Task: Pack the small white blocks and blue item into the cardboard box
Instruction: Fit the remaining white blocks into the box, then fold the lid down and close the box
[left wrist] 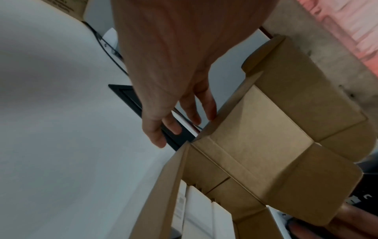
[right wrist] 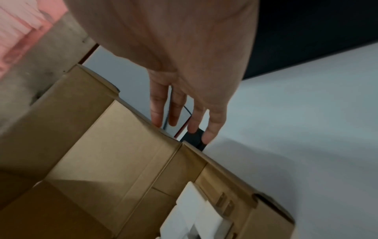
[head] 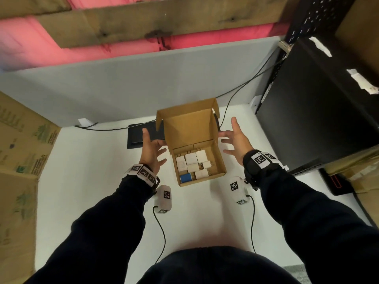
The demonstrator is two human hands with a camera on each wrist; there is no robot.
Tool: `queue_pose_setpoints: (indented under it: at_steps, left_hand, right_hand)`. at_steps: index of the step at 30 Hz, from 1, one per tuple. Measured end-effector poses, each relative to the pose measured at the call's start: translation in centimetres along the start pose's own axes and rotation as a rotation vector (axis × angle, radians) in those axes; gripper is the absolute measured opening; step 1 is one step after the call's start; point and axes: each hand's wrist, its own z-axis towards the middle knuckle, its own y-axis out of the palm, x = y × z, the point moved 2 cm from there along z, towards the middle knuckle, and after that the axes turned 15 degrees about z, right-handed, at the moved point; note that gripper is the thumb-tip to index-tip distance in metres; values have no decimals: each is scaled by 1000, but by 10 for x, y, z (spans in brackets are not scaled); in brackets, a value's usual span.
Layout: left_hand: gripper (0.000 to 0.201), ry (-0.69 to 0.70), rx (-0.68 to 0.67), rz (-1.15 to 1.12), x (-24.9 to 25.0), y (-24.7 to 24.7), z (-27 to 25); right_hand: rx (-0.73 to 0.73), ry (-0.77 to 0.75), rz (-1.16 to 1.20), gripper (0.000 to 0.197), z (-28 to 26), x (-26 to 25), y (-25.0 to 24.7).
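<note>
The cardboard box (head: 220, 160) stands on the white table with its lid (head: 187, 121) raised at the far side. Inside lie several small white blocks (head: 191, 159) and the blue item (head: 185, 177) in the near left corner. My left hand (head: 152, 148) hovers just left of the lid with fingers spread, holding nothing. My right hand (head: 233, 138) hovers just right of the lid, fingers spread too. In the left wrist view the fingers (left wrist: 191, 111) reach close to the lid's edge (left wrist: 231, 103). In the right wrist view the fingers (right wrist: 157, 105) hang beside the lid (right wrist: 106, 137).
A black flat device (head: 136, 136) lies behind the box with a cable (head: 231, 103) running to the grey partition. A black computer tower (head: 315, 111) stands at right. Cardboard cartons (head: 22, 160) line the left edge. White table surface (head: 92, 181) lies around the box.
</note>
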Motion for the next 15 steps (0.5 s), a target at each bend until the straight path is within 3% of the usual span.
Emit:
queue_pose_setpoints:
  at_steps: [4, 10, 15]
  left_hand:
    - [92, 45, -46, 13, -5, -7, -8]
    - [79, 50, -38, -11, -6, -17, -17]
    - [82, 35, -152, 81, -2, -20, -25]
  right_hand:
    - [10, -12, -16, 84, -8, 0, 6]
    - [-32, 34, -79, 63, -29, 4, 9]
    - [-37, 74, -57, 63, -41, 9, 12]
